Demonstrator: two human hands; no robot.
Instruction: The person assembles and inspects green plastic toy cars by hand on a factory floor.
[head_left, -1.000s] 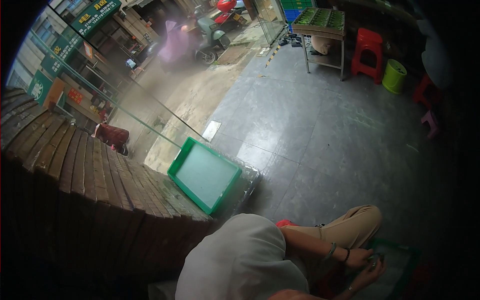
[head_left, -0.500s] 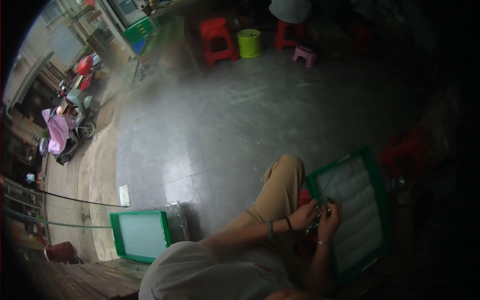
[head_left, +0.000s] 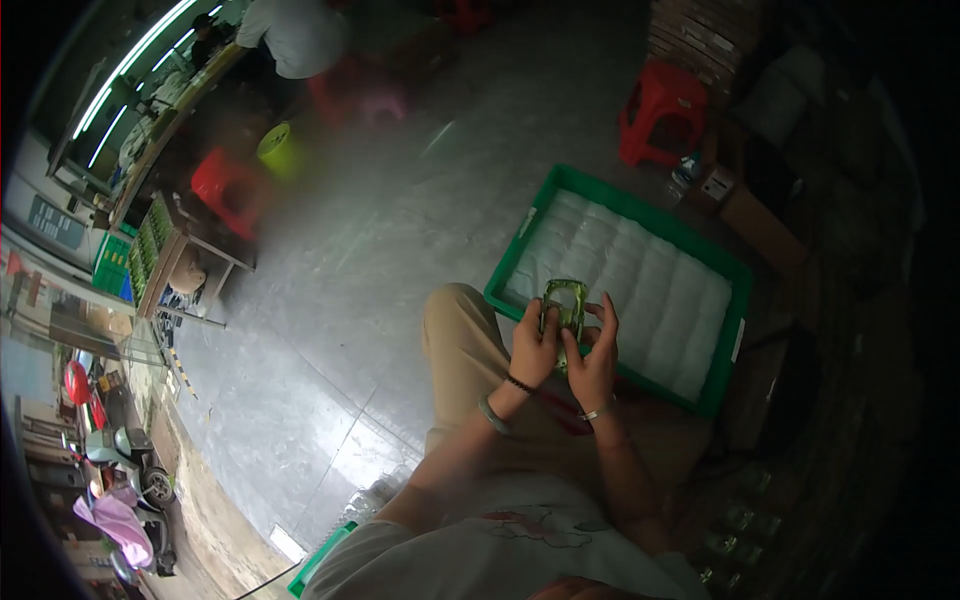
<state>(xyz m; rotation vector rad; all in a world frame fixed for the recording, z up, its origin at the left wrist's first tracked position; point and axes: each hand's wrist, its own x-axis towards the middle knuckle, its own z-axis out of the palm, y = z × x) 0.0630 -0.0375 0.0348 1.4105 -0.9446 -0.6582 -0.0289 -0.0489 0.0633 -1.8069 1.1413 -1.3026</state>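
- We saw both hands hold a green frame (head_left: 570,322), raised in front of the near rim of a green tray (head_left: 650,222).
- The left hand (head_left: 533,352) had its fingers closed on the frame's left side; we noted a dark band (head_left: 519,384) and a pale bangle (head_left: 492,413) on that wrist.
- The right hand (head_left: 592,362) held the frame's lower right side, thumb against it and one finger pointing up.
- White padding (head_left: 640,290) lined the tray in soft rows.
- Beyond it, we found a red stool (head_left: 665,105) and, across the grey floor (head_left: 380,235), a yellow-green bucket (head_left: 279,152).
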